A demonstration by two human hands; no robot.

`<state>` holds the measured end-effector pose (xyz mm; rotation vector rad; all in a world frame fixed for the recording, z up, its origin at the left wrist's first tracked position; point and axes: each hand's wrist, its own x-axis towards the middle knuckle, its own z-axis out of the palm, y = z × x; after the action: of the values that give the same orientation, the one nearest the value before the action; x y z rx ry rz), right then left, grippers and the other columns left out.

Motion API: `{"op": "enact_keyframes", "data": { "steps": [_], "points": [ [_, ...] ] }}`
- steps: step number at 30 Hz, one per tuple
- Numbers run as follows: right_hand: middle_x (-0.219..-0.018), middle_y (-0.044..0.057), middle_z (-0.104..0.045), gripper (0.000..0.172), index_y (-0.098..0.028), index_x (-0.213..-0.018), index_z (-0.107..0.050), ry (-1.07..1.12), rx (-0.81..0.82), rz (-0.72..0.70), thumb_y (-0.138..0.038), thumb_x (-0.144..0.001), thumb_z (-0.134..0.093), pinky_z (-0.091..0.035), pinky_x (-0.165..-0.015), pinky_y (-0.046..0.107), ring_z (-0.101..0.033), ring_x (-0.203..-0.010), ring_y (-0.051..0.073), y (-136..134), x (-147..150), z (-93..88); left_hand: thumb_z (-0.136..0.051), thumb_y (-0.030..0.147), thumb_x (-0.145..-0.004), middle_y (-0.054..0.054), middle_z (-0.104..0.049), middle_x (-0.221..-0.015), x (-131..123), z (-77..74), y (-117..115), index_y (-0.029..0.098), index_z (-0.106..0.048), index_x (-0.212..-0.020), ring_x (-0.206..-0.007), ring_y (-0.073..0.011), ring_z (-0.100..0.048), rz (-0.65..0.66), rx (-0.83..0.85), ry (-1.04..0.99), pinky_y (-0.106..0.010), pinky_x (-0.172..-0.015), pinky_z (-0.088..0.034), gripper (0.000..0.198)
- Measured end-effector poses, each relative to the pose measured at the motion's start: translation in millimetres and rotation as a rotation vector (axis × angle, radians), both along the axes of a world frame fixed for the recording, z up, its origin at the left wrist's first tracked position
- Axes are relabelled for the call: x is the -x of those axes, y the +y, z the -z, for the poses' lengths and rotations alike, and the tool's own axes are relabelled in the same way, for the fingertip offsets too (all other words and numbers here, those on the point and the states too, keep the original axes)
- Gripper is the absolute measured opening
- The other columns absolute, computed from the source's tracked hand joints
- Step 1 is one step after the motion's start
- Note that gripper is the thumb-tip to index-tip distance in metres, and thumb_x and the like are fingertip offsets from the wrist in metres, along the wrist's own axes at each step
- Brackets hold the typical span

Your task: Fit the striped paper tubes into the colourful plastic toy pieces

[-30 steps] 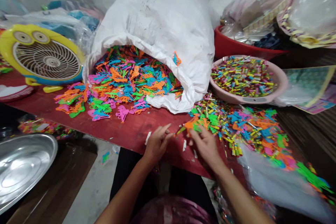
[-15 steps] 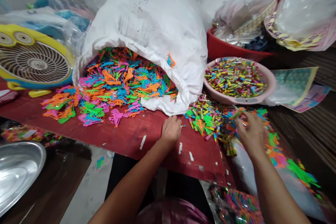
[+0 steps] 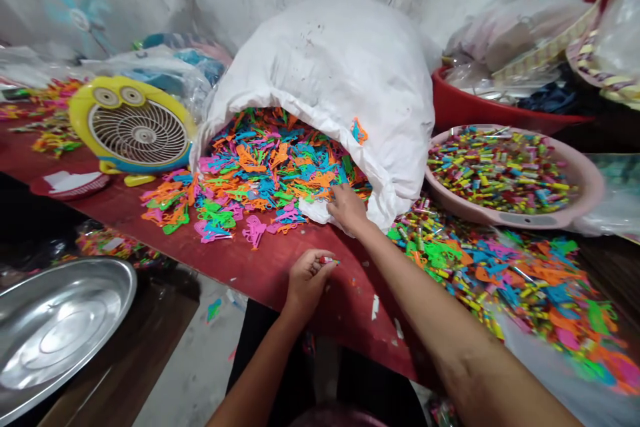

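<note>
My left hand (image 3: 307,283) sits over the bare red board (image 3: 350,320), its fingers shut on a small tube with a red end (image 3: 329,259). My right hand (image 3: 347,208) reaches across to the mouth of a white woven sack (image 3: 340,73), with fingers extended on the edge of the spilled flat plastic shapes (image 3: 265,173) in orange, blue, pink and green. Nothing shows clearly in that hand. To its right lies a mixed heap of coloured tubes and plastic shapes (image 3: 500,273).
A pink basin (image 3: 520,219) full of small coloured tubes stands at right, before a red tub (image 3: 465,107) holding plastic bags. A yellow cartoon-faced fan (image 3: 133,127) stands at left. A steel tray (image 3: 60,333) sits below the board's near edge.
My right hand has moved left from the heap to the sack's mouth. My left hand has drawn back toward the board's near edge and now grips a tube. The view has shifted.
</note>
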<state>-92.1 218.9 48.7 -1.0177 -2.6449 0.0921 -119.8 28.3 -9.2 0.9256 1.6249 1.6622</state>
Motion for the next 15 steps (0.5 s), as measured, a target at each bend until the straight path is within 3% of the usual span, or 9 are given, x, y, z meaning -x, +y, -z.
{"op": "enact_keyframes", "data": {
  "steps": [4,7,11,15],
  "points": [
    [-0.110,0.015,-0.062,0.029,-0.013,-0.117,-0.059,-0.036,-0.011,0.055,-0.017,-0.090,-0.048,-0.040,-0.078,0.032,-0.057,-0.094,0.025,5,23,12.7,-0.064,0.032,-0.083,-0.006,-0.066,-0.098,2,1.6,1,0.017,-0.069,-0.091,-0.079,-0.0134,-0.062,-0.015,-0.111,0.047,-0.024,-0.070,-0.050,0.018],
    [-0.104,0.012,-0.064,0.025,-0.016,-0.108,-0.062,-0.028,-0.024,0.027,-0.018,-0.095,-0.041,-0.039,-0.078,0.030,-0.057,-0.092,0.023,6,13,16.4,-0.059,0.031,-0.087,-0.005,-0.069,-0.094,1,4.0,2,0.016,-0.064,-0.097,-0.084,-0.0150,-0.065,-0.004,-0.129,-0.119,-0.026,-0.078,-0.051,0.019],
    [-0.110,0.013,-0.061,0.027,-0.014,-0.114,-0.061,0.004,-0.052,-0.025,-0.022,-0.095,-0.042,-0.038,-0.084,0.030,-0.054,-0.100,0.024,5,-5,14.1,-0.058,0.034,-0.089,-0.001,-0.066,-0.080,-3,7.1,4,0.017,-0.060,-0.104,-0.078,-0.0135,-0.067,-0.019,-0.124,-0.257,-0.024,-0.071,-0.051,0.023],
    [-0.121,0.016,-0.056,0.039,-0.013,-0.128,-0.056,0.050,-0.068,-0.072,-0.027,-0.091,-0.052,-0.038,-0.089,0.034,-0.050,-0.107,0.028,6,3,13.3,-0.061,0.038,-0.086,0.003,-0.058,-0.072,-6,9.4,5,0.018,-0.056,-0.118,-0.062,-0.0106,-0.062,0.028,-0.101,-0.299,-0.018,-0.051,-0.045,0.038]
  ]
}}
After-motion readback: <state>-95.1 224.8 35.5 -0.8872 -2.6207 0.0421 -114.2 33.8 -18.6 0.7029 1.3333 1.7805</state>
